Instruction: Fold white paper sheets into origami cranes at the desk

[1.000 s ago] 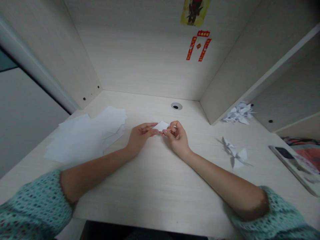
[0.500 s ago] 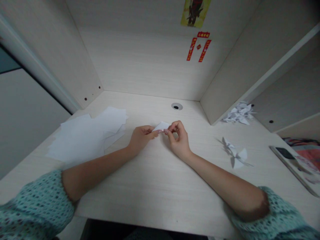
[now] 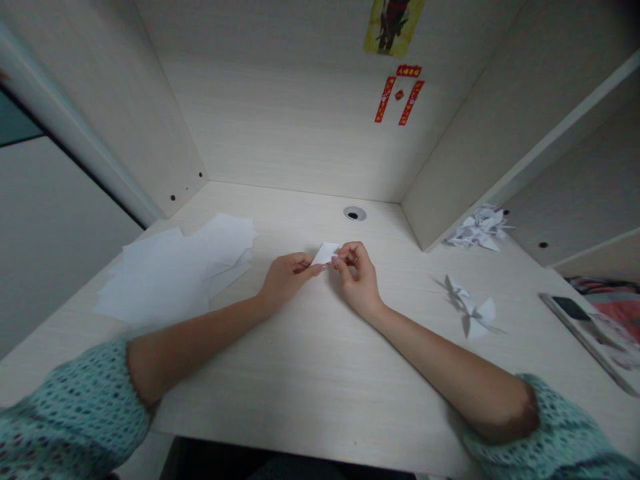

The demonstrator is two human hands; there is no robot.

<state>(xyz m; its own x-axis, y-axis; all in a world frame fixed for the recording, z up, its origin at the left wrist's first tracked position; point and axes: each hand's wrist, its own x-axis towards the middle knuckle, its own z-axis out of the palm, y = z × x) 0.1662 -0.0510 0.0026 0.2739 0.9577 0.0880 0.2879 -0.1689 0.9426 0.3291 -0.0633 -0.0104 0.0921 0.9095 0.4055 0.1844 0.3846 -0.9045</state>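
Note:
A small folded piece of white paper [image 3: 326, 253] is held between my two hands over the middle of the desk. My left hand [image 3: 289, 279] pinches its left and lower edge between thumb and fingers. At the paper's right corner, the thumb and forefinger of my right hand [image 3: 358, 277] are closed on it, with the other fingers curled. Fingertips hide parts of the lower edge. Loose white paper sheets [image 3: 170, 273] lie spread to the left of my left hand. Right of my right forearm rest a couple of folded paper cranes [image 3: 473, 308].
A pile of folded white paper pieces [image 3: 481, 228] sits by the right-hand divider panel [image 3: 465, 133]. A tablet-like flat device [image 3: 590, 333] lies at the right edge. The desk [image 3: 300, 387] has a round cable hole [image 3: 355, 213] near the back wall, where red stickers [image 3: 385, 99] hang.
The folded paper has turned slightly and now shows a narrower, slanted shape. My left hand has shifted a little to the right; the right hand has barely moved.

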